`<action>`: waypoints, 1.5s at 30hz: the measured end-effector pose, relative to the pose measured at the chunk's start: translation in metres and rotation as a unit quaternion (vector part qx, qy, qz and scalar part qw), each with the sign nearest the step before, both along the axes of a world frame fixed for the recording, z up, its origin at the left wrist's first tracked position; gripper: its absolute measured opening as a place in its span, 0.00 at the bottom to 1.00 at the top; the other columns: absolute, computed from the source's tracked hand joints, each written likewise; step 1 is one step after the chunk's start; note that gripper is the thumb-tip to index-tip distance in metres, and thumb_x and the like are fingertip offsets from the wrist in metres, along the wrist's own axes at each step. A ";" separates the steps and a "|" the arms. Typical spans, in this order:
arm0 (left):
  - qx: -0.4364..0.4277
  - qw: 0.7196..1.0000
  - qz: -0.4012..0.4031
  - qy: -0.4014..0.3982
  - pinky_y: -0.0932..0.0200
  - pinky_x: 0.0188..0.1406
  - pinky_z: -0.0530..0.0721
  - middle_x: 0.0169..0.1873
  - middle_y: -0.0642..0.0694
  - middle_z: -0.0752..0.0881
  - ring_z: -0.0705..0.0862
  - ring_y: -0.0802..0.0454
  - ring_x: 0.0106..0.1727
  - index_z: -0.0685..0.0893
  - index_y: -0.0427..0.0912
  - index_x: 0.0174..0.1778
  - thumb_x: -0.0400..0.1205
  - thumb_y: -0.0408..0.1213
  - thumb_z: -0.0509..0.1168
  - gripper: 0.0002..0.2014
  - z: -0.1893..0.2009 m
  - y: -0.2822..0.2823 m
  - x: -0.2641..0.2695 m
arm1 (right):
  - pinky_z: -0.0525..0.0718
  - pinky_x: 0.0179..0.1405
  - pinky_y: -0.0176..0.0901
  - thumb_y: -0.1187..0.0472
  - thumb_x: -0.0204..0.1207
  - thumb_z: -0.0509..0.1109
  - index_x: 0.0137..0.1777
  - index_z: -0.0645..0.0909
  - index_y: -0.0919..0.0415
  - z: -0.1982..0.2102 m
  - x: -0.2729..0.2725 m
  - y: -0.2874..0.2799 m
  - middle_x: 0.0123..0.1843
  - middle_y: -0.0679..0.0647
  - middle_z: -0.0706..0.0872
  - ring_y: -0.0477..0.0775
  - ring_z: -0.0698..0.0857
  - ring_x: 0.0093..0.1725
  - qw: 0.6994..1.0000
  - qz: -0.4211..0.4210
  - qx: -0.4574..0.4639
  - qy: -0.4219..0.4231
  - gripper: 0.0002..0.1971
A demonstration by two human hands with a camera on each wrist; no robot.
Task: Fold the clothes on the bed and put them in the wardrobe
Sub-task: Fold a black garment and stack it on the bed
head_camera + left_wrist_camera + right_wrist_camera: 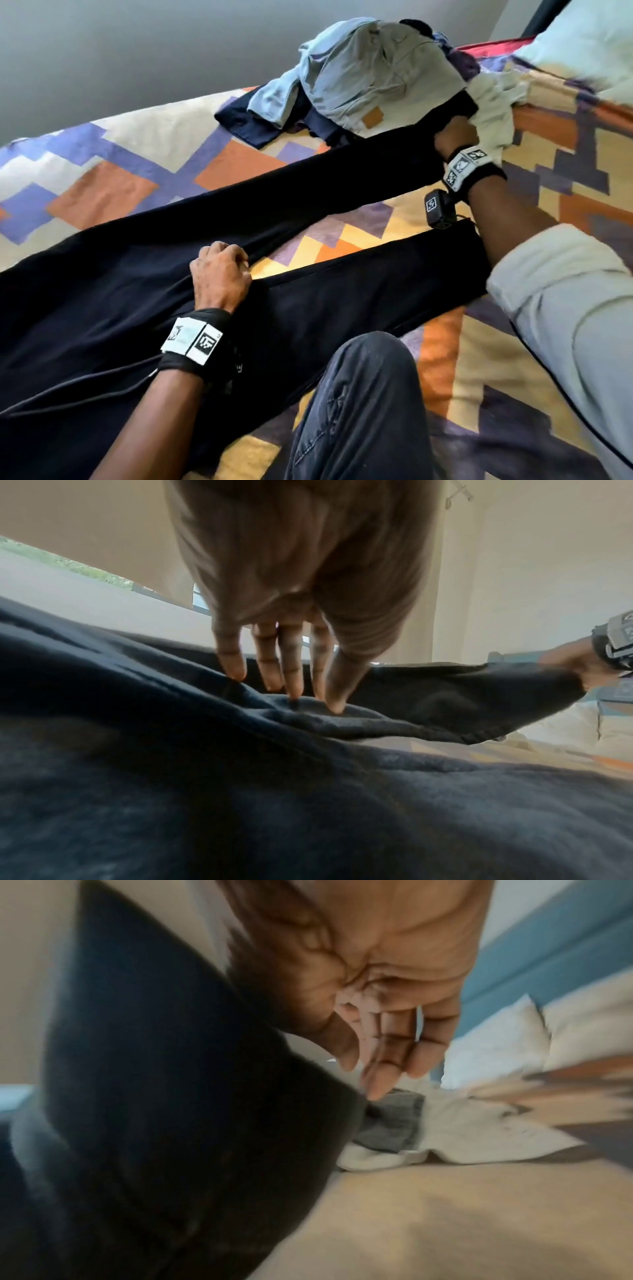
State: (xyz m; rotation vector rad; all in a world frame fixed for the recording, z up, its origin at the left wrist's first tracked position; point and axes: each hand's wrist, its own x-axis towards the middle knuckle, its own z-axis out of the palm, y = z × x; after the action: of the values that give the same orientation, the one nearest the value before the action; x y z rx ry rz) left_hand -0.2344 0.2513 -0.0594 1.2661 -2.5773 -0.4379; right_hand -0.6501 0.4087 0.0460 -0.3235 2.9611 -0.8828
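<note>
Dark navy trousers [102,291] lie spread across the patterned bedcover [120,192], their two legs running apart toward the right. My left hand [222,270] rests at the crotch where the legs split. In the left wrist view its fingertips [294,691] press down on a fold of the dark cloth [240,791]. My right hand [455,137] grips the hem end of the far leg and holds it slightly off the bed, also seen in the left wrist view [582,669]. The right wrist view is blurred, with dark fabric [154,1096] beside the hand [377,1069].
A heap of unfolded clothes [359,78], light blue, grey and navy, sits at the far side of the bed. A white garment [493,102] and a pillow [589,51] lie just past my right hand. My knee [359,394] is on the bed's near side. A grey wall [102,51] stands behind.
</note>
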 end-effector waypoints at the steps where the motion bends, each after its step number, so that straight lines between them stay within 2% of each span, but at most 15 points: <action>1: 0.007 0.999 -0.010 -0.030 0.44 0.66 0.70 0.60 0.44 0.83 0.77 0.40 0.65 0.87 0.48 0.59 0.78 0.38 0.69 0.14 -0.002 0.002 -0.002 | 0.70 0.73 0.54 0.59 0.84 0.61 0.75 0.69 0.68 -0.008 0.001 0.006 0.75 0.67 0.75 0.66 0.74 0.75 0.999 -0.029 0.027 -0.001 0.23; 6: 0.011 0.998 0.001 -0.057 0.44 0.71 0.69 0.66 0.41 0.81 0.75 0.39 0.70 0.82 0.44 0.70 0.79 0.36 0.68 0.21 -0.013 0.002 -0.004 | 0.74 0.70 0.50 0.46 0.85 0.55 0.73 0.76 0.67 -0.068 0.021 0.008 0.73 0.66 0.78 0.64 0.77 0.72 0.987 0.004 -0.039 -0.153 0.28; 9: -0.002 0.997 0.006 -0.074 0.44 0.68 0.70 0.65 0.41 0.81 0.75 0.39 0.68 0.82 0.45 0.70 0.79 0.35 0.67 0.21 -0.016 0.001 -0.008 | 0.75 0.66 0.50 0.34 0.82 0.53 0.72 0.76 0.70 -0.087 0.032 0.005 0.71 0.66 0.80 0.68 0.77 0.71 0.962 -0.063 -0.167 -0.208 0.38; 11: -0.003 0.997 0.011 -0.079 0.44 0.67 0.70 0.64 0.42 0.81 0.75 0.39 0.67 0.83 0.46 0.70 0.80 0.35 0.67 0.20 -0.017 0.000 -0.010 | 0.81 0.56 0.49 0.25 0.75 0.54 0.65 0.81 0.69 -0.090 0.035 0.004 0.60 0.60 0.86 0.70 0.83 0.64 0.896 -0.093 -0.366 -0.232 0.45; 13: -0.003 0.997 0.014 -0.081 0.44 0.65 0.71 0.63 0.43 0.80 0.75 0.39 0.65 0.83 0.46 0.69 0.80 0.35 0.66 0.20 -0.019 0.000 -0.012 | 0.86 0.56 0.53 0.19 0.64 0.62 0.60 0.81 0.62 -0.089 0.041 0.001 0.59 0.58 0.88 0.64 0.87 0.60 0.846 -0.060 -0.451 -0.279 0.45; 16: -0.009 0.997 0.022 -0.080 0.44 0.64 0.72 0.62 0.43 0.81 0.75 0.39 0.64 0.85 0.47 0.67 0.80 0.34 0.65 0.19 -0.020 0.001 -0.015 | 0.86 0.55 0.43 0.44 0.66 0.82 0.75 0.65 0.64 -0.100 0.045 -0.004 0.64 0.55 0.83 0.53 0.85 0.60 0.903 0.044 -0.331 -0.272 0.45; 18: -0.009 0.997 0.030 -0.071 0.44 0.64 0.71 0.60 0.43 0.82 0.76 0.39 0.63 0.86 0.48 0.63 0.79 0.33 0.65 0.17 -0.016 0.001 -0.017 | 0.83 0.63 0.50 0.57 0.66 0.83 0.76 0.62 0.69 -0.110 0.036 -0.006 0.66 0.59 0.81 0.58 0.82 0.65 0.954 0.021 -0.203 -0.218 0.44; 21: -0.003 0.998 0.042 -0.047 0.45 0.65 0.70 0.56 0.42 0.84 0.77 0.39 0.62 0.87 0.46 0.60 0.78 0.31 0.63 0.16 -0.007 0.002 -0.018 | 0.81 0.56 0.48 0.58 0.74 0.76 0.58 0.81 0.74 -0.103 0.023 -0.008 0.58 0.65 0.86 0.64 0.84 0.63 0.982 0.011 -0.102 -0.157 0.20; 25: 0.012 0.999 0.046 0.014 0.44 0.63 0.73 0.52 0.40 0.86 0.82 0.38 0.58 0.85 0.42 0.58 0.79 0.28 0.60 0.15 0.009 0.005 -0.022 | 0.75 0.59 0.44 0.61 0.77 0.72 0.62 0.80 0.70 -0.063 0.015 -0.011 0.65 0.65 0.83 0.62 0.82 0.65 0.987 0.016 -0.151 -0.060 0.17; 29: 0.020 0.987 0.034 0.153 0.48 0.54 0.79 0.44 0.41 0.87 0.84 0.39 0.47 0.84 0.41 0.52 0.79 0.26 0.58 0.12 0.032 0.014 -0.020 | 0.78 0.59 0.46 0.59 0.77 0.72 0.52 0.80 0.68 -0.021 -0.010 -0.005 0.61 0.65 0.85 0.60 0.84 0.59 0.985 -0.008 -0.171 -0.009 0.11; 31: 0.050 0.983 0.024 0.175 0.51 0.49 0.78 0.42 0.43 0.87 0.83 0.42 0.44 0.84 0.43 0.51 0.79 0.25 0.58 0.13 0.037 0.018 -0.016 | 0.78 0.59 0.47 0.58 0.82 0.67 0.62 0.81 0.74 -0.014 -0.016 0.006 0.66 0.68 0.83 0.65 0.81 0.66 0.992 -0.010 -0.122 -0.016 0.18; 35: 0.101 0.990 -0.057 -0.079 0.46 0.70 0.74 0.61 0.41 0.87 0.82 0.40 0.65 0.82 0.49 0.62 0.80 0.34 0.64 0.15 0.015 0.018 -0.015 | 0.78 0.63 0.45 0.60 0.80 0.65 0.72 0.76 0.66 -0.050 -0.015 0.037 0.73 0.65 0.78 0.65 0.77 0.72 0.995 -0.058 -0.010 -0.078 0.22; 38: 0.118 0.972 -0.094 -0.180 0.40 0.83 0.53 0.82 0.44 0.68 0.60 0.46 0.84 0.68 0.50 0.81 0.83 0.54 0.64 0.30 -0.002 0.024 -0.015 | 0.71 0.71 0.57 0.55 0.79 0.67 0.73 0.72 0.65 -0.073 0.001 0.038 0.74 0.66 0.73 0.68 0.71 0.74 0.998 -0.048 0.052 -0.006 0.25; 42: 0.107 0.948 -0.120 -0.274 0.38 0.84 0.38 0.87 0.43 0.42 0.37 0.45 0.87 0.47 0.48 0.88 0.84 0.66 0.53 0.42 -0.019 0.035 -0.016 | 0.75 0.69 0.56 0.49 0.73 0.74 0.68 0.80 0.59 -0.102 0.034 0.021 0.69 0.63 0.79 0.66 0.76 0.70 0.977 0.182 0.048 0.103 0.25; 45: 0.105 0.949 -0.118 -0.275 0.37 0.84 0.35 0.87 0.44 0.37 0.34 0.46 0.86 0.42 0.49 0.88 0.84 0.67 0.50 0.42 -0.025 0.038 -0.013 | 0.74 0.72 0.55 0.46 0.77 0.71 0.73 0.79 0.57 -0.116 0.045 0.011 0.75 0.56 0.77 0.62 0.75 0.75 0.946 0.293 0.132 0.032 0.27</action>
State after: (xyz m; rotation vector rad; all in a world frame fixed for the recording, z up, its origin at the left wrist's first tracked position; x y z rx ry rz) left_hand -0.2473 0.2891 -0.0842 1.2963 -3.2500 -0.4645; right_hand -0.6052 0.4194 -0.0705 -1.1475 2.7147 -0.4032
